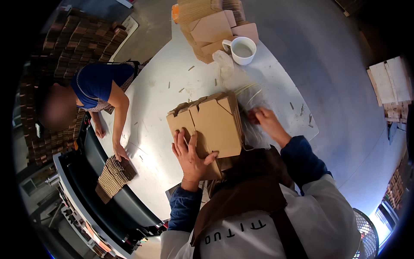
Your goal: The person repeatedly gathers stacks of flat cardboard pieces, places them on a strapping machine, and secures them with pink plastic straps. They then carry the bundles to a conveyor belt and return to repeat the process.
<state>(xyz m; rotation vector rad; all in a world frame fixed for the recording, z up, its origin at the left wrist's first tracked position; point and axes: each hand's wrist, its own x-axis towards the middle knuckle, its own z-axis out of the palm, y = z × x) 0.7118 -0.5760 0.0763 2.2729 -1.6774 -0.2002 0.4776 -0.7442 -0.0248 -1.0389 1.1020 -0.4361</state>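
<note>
A stack of flat, folded brown cardboard boxes (pixel 217 129) lies near the table's front edge, close to my body. Spread across its top left part is my left hand (pixel 191 159), fingers apart and pressing on the cardboard. Just right of the stack, my right hand (pixel 265 122) has its fingers curled together over a clear plastic bag (pixel 254 136). What those fingers hold, if anything, is hidden. Pale thin strips (pixel 250 90) stick out beside the stack's far right corner, against the crumpled plastic.
Farther back on the white table (pixel 159 95) are more flat cardboard pieces (pixel 211 28) and a white mug (pixel 243 50) with liquid in it. Small scraps lie scattered about. At the left, a co-worker's hand (pixel 120 151) touches a cardboard bundle (pixel 114 177) beside a black-belted machine (pixel 133 203).
</note>
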